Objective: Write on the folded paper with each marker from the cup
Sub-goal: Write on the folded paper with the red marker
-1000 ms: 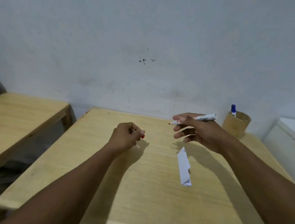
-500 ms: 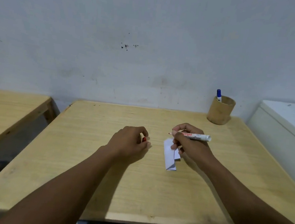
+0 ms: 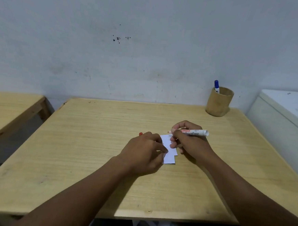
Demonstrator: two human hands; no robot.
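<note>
A small folded white paper (image 3: 169, 151) lies flat near the middle of the wooden table (image 3: 88, 143). My left hand (image 3: 144, 152) rests on the paper's left edge, fingers curled, and a red marker cap (image 3: 140, 134) pokes out behind its knuckles. My right hand (image 3: 189, 142) grips an uncapped white marker (image 3: 194, 132) with red print, its tip pointing left above the paper's far edge; the fingers touch the paper's right side. A tan cup (image 3: 219, 102) stands at the table's back right, with a blue-capped marker (image 3: 216, 86) upright in it.
A second wooden table (image 3: 7, 112) stands to the left across a narrow gap. A white cabinet or appliance (image 3: 284, 121) sits close against the table's right side. A grey wall runs right behind the table.
My left hand moved right onto the paper, carrying the red cap. The paper now lies more unfolded and flat, with the right hand staying on it and the marker still held.
</note>
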